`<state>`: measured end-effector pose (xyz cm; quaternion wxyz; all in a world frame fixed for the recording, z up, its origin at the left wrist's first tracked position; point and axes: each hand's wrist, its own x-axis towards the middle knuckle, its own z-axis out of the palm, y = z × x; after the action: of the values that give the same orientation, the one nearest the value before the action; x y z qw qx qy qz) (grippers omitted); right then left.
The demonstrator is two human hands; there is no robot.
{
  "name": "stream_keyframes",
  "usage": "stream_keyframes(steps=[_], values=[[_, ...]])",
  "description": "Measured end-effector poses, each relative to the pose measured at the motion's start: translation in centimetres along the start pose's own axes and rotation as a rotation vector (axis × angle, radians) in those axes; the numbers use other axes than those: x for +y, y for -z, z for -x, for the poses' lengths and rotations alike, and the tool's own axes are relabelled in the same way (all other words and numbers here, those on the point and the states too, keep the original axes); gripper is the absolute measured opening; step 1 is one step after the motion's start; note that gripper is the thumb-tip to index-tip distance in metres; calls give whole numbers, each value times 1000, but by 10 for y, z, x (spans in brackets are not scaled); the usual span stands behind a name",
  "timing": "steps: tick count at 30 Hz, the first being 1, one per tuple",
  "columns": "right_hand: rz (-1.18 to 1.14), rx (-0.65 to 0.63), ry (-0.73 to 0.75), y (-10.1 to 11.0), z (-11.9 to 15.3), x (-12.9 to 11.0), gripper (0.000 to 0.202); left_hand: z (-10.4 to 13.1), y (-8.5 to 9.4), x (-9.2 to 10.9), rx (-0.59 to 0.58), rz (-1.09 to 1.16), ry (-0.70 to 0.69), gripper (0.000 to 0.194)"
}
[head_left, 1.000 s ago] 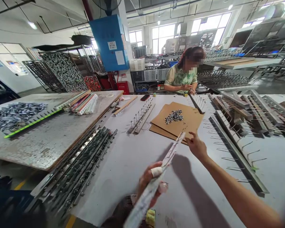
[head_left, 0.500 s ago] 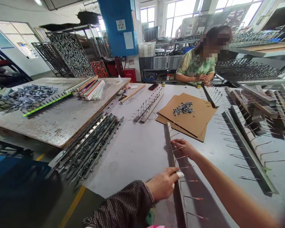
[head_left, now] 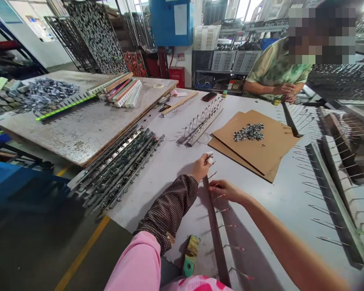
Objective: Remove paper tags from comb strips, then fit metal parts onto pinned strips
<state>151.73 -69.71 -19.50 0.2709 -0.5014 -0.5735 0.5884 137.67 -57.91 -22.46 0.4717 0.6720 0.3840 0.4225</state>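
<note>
A long dark bar (head_left: 214, 226) lies on the white table in front of me, pointing away. Bent wire pins with reddish tips (head_left: 235, 226) stick out along its right side. My left hand (head_left: 202, 166), a white cover on one finger, is closed around the bar's far end. Just nearer, my right hand (head_left: 226, 190) has its thumb and fingers pinched together at the bar's right edge, beside the pins; whatever lies between the fingertips is too small to make out. A yellow-and-green block (head_left: 191, 254) lies left of the bar's near end.
Small metal parts (head_left: 248, 132) are heaped on cardboard sheets (head_left: 271, 163). More pinned bars (head_left: 336, 202) lie at right, and a stack of metal rails (head_left: 118, 169) at left. A co-worker (head_left: 279, 72) sits across the table. A phone (head_left: 209, 96) lies at the back.
My left hand has moved away from me along the bar, from its middle to its far end. My right hand stays close to the bar's edge. The view has tilted down.
</note>
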Motion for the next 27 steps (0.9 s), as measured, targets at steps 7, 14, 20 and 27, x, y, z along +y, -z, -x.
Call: stream_keyframes(steps=[7, 14, 20, 27], values=[[-681, 538, -181, 14, 33, 11, 37, -12, -11, -18, 166, -69, -31, 28], [-764, 604, -131, 20, 54, 8, 32, -24, -33, -7, 270, -58, 65, 30], [-725, 579, -113, 24, 47, 10, 32, 24, -30, -3, 178, -7, -17, 27], [-622, 516, -120, 20, 23, -5, 49, 68, -21, 5, 25, 38, -91, 28]])
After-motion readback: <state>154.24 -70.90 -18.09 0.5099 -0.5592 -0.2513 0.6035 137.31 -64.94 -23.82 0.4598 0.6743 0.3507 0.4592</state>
